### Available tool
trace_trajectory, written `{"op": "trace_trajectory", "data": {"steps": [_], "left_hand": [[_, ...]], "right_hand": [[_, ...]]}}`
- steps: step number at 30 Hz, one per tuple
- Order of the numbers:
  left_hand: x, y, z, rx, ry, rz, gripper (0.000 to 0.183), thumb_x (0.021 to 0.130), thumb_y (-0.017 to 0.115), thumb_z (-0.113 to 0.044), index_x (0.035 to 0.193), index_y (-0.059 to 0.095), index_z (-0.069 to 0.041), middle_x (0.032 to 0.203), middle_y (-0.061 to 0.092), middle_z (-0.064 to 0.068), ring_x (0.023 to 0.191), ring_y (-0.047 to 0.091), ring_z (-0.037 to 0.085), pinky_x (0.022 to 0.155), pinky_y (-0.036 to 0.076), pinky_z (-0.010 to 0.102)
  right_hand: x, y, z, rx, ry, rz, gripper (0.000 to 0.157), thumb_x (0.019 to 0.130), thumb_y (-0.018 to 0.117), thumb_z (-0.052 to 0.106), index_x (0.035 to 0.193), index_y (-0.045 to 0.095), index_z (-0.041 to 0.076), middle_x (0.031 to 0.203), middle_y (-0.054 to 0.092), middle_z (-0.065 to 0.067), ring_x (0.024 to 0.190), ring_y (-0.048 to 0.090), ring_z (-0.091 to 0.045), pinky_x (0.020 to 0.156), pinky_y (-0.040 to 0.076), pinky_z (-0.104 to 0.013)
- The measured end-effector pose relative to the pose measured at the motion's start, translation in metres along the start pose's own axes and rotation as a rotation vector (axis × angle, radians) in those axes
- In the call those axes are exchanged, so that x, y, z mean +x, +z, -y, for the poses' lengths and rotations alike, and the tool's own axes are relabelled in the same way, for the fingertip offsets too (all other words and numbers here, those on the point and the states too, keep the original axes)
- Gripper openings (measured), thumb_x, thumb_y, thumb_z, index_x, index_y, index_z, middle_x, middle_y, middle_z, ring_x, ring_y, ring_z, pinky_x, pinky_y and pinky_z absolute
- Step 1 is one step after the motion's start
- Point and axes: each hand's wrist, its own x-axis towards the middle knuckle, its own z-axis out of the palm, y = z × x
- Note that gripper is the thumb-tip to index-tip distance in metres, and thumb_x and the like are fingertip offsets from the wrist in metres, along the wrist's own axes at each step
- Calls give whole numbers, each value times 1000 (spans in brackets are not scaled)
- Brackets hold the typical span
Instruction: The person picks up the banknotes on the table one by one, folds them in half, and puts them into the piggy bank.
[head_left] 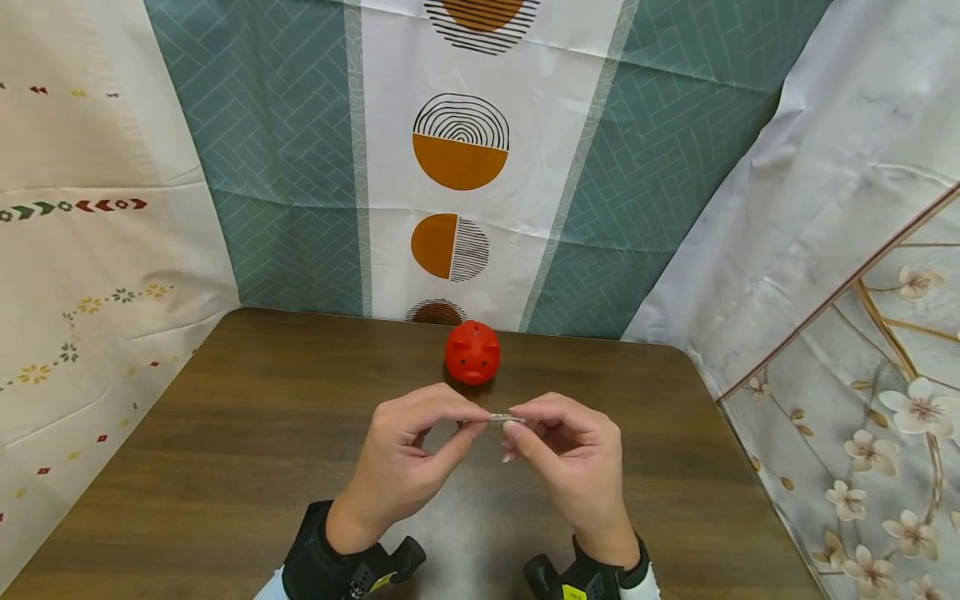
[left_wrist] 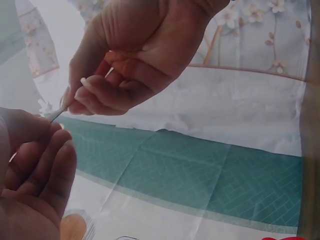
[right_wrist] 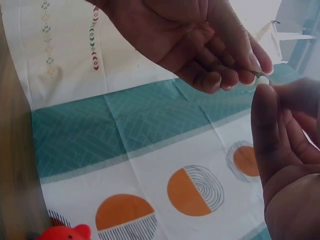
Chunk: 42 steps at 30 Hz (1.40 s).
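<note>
Between my two hands, a small, thin, pale strip (head_left: pixel 507 417) is held level above the table. My left hand (head_left: pixel 408 458) pinches one end between thumb and forefinger. The other end is pinched the same way by my right hand (head_left: pixel 576 454). In the left wrist view the strip (left_wrist: pixel 56 114) shows as a narrow edge, mostly hidden by the fingertips; its exact kind is unclear. Just beyond the hands stands a red piggy bank (head_left: pixel 472 354), upright, face toward me, with a slot on top. Neither hand touches it.
The brown wooden table (head_left: pixel 300 400) reaches back to a green and white patterned cloth (head_left: pixel 300 167). A cream cloth (head_left: pixel 90 275) hangs at the left, and a white floral cloth (head_left: pixel 847 333) at the right. Black cameras are strapped to both wrists.
</note>
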Motion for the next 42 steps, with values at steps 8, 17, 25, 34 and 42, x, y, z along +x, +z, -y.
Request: {"op": "trace_trajectory", "data": {"steps": [8, 17, 25, 34, 42], "left_hand": [[-2, -1, 0, -42, -107, 17, 35, 84, 74, 13, 114, 71, -3, 86, 70, 7, 78, 61, 12, 67, 57, 23], [-2, 4, -2, -90, -98, 46, 25, 86, 72, 12, 105, 70, -4, 87, 69, 7, 77, 59, 12, 61, 54, 22], [-2, 8, 1, -115, -72, 57, 21, 87, 71, 13, 97, 72, -5, 84, 70, 7, 75, 60, 12, 64, 55, 25], [-2, 9, 7, -106, 74, 20, 19, 82, 73, 16, 93, 73, 0, 78, 70, 10, 71, 62, 14, 64, 57, 25], [-2, 7, 8, -133, 91, 20, 17, 85, 71, 15, 96, 73, 3, 82, 73, 16, 75, 70, 21, 70, 61, 28]], "right_hand": [[-2, -3, -3, 85, -43, 49, 32, 83, 65, -25, 108, 71, -6, 90, 72, -15, 69, 68, -21, 60, 62, -33], [-4, 0, -1, 12, -64, -15, 29, 81, 75, -18, 107, 69, -7, 91, 70, -12, 69, 67, -17, 60, 60, -27], [-2, 3, 0, -64, -62, 21, 26, 82, 70, -20, 103, 72, -4, 88, 69, -13, 74, 63, -19, 61, 58, -27], [0, 5, 1, -175, -126, 69, 19, 85, 69, -17, 96, 67, -3, 87, 62, -10, 79, 57, -16, 62, 51, -27], [1, 5, -1, -82, -107, 37, 20, 83, 69, -20, 96, 70, -5, 84, 66, -13, 75, 61, -18, 63, 55, -27]]}}
